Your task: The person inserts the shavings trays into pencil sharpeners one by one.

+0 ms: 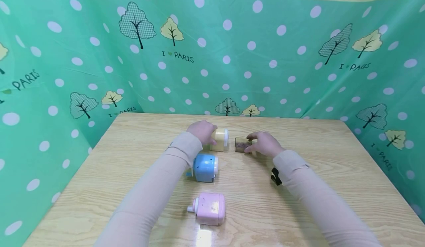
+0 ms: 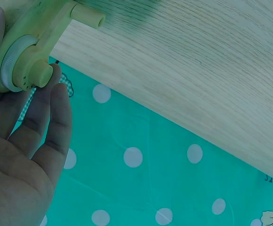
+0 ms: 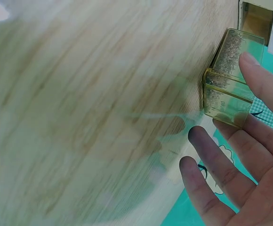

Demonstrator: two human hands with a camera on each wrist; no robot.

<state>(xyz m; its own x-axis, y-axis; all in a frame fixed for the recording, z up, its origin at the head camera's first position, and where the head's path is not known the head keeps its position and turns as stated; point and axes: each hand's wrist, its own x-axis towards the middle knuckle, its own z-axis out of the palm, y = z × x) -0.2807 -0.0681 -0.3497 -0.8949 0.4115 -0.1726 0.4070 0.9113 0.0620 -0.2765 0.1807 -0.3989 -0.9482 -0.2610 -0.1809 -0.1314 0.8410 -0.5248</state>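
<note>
My left hand (image 1: 201, 132) grips a pale yellow crank pencil sharpener (image 1: 217, 145) from its left side, near the back of the table. In the left wrist view the sharpener's crank handle (image 2: 87, 15) sticks out, and the fingers lie around its body. Just to the right, my right hand (image 1: 266, 144) holds a clear brownish shavings drawer (image 3: 228, 101) between thumb and fingers, close over the tabletop. Dark pencil shavings (image 3: 229, 54) lie inside the drawer. Its other fingers are spread out. Part of the yellow sharpener, with an open slot (image 3: 257, 23), shows beyond the drawer.
A blue pencil sharpener (image 1: 204, 168) stands just in front of the yellow one, and a pink pencil sharpener (image 1: 211, 208) sits nearer. A small black object (image 1: 276, 176) shows beside the right sleeve. Green dotted cloth (image 1: 225, 73) hangs behind and around the wooden table (image 1: 139, 155).
</note>
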